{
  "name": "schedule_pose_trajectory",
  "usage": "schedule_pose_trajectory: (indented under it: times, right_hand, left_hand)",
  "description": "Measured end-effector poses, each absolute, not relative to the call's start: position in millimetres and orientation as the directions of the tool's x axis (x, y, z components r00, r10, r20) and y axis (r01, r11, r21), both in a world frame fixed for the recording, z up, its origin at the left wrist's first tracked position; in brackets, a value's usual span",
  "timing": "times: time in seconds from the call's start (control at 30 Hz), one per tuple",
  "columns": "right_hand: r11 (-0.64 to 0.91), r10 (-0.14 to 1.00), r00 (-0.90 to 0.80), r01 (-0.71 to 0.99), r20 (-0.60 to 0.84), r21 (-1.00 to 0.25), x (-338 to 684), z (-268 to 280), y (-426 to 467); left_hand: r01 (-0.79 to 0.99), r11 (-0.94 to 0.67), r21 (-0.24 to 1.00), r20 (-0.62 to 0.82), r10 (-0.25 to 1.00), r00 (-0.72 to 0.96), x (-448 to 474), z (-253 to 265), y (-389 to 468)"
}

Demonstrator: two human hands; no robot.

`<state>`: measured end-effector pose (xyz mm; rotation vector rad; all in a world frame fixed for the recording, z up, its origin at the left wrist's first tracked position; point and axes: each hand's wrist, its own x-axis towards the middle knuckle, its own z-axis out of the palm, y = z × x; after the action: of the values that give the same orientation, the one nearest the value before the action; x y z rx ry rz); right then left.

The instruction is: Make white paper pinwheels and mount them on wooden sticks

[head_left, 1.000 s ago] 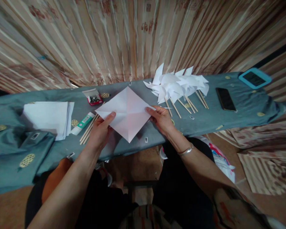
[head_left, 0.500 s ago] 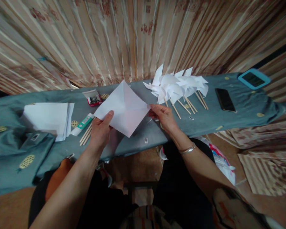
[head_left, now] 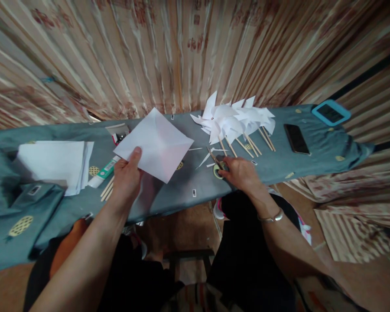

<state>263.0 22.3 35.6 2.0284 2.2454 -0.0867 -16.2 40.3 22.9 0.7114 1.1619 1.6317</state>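
A square sheet of white paper point(head_left: 159, 141) with crossing crease lines is held up by my left hand point(head_left: 127, 173), thumb on top and fingers beneath its left corner. To the right, my right hand point(head_left: 242, 173) is closed at the handles of a pair of scissors point(head_left: 213, 157) with yellow-green loops. The scissors lie at the table's middle, blades pointing away to the left. Thin white paper strips point(head_left: 203, 160) are scattered beside the blades. Several white paper pinwheels point(head_left: 227, 123) on wooden sticks lie just beyond my right hand.
A stack of white paper point(head_left: 52, 164) sits at the left of the cloth-covered table point(head_left: 169, 201). Nearby are a green-and-white glue tube point(head_left: 105, 172), wooden sticks point(head_left: 108, 190) and a small open box point(head_left: 118, 134). A phone point(head_left: 297, 138) and a blue-framed device point(head_left: 331, 112) lie right.
My right hand has let go of the paper's right corner and moved right and down onto the scissors. My left hand still holds the paper, now slightly further left in view.
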Motion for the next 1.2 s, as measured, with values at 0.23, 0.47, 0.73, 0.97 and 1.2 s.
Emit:
schedule_pose_trajectory:
  times: [0.23, 0.47, 0.73, 0.97, 1.2]
  right_hand:
    - [0.071, 0.987, -0.078, 0.996, -0.140, -0.049, 262.5, 30.3, 23.1]
    - [-0.237, 0.956, -0.110, 0.257, -0.272, -0.937, 272.3, 27.1, 35.4]
    - [-0.522, 0.840, -0.355, -0.320, -0.411, -0.790, 190.5, 13.6, 9.9]
    - [-0.411, 0.799, -0.521, -0.110, -0.300, -0.905, 169.9, 9.3, 1.2]
    - [-0.307, 0.784, -0.567, 0.002, -0.254, -0.952, 166.5, 3.9, 11.4]
  left_hand:
    - [-0.406, -0.082, 0.910, -0.081, 0.925, -0.370, -15.3, 21.7, 41.5]
    - [-0.466, -0.075, 0.882, -0.122, 0.917, -0.379, -31.4, 23.0, 53.4]
    - [-0.498, -0.111, 0.860, -0.140, 0.888, -0.439, -43.6, 28.9, 65.6]
    - [-0.474, -0.138, 0.870, -0.097, 0.894, -0.438, -51.7, 29.7, 65.2]
    - [-0.530, -0.119, 0.839, -0.119, 0.912, -0.393, -38.9, 28.6, 58.4]
